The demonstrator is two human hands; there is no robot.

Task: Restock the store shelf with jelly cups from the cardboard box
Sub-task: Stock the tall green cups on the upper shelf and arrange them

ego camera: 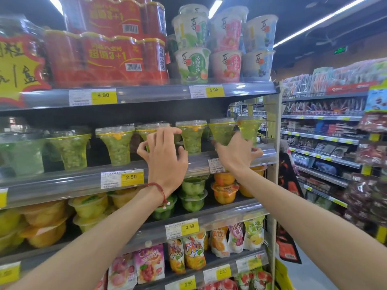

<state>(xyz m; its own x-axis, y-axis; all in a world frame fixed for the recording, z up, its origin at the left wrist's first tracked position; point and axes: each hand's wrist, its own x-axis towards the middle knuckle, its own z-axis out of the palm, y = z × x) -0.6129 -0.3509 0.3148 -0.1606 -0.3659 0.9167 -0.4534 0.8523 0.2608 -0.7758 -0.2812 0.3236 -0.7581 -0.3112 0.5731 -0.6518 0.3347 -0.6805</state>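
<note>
The left hand's fingers [174, 130] are spread and curled like a claw over a green jelly cup [144, 130]; whether they touch it cannot be told. The right hand's thumb [258, 152] and fingers wrap the narrow base of the end jelly cup [249, 127], the last on the right in a row of green cups on the middle shelf [62, 185]. The left hand [167, 162] wears a red string bracelet [159, 188]; the right hand [234, 155] is just beside the shelf's right end. A yellow price tag [122, 178] marked 2.50 hangs on the shelf edge. Red can packs [104, 59] sit on the shelf above.
</note>
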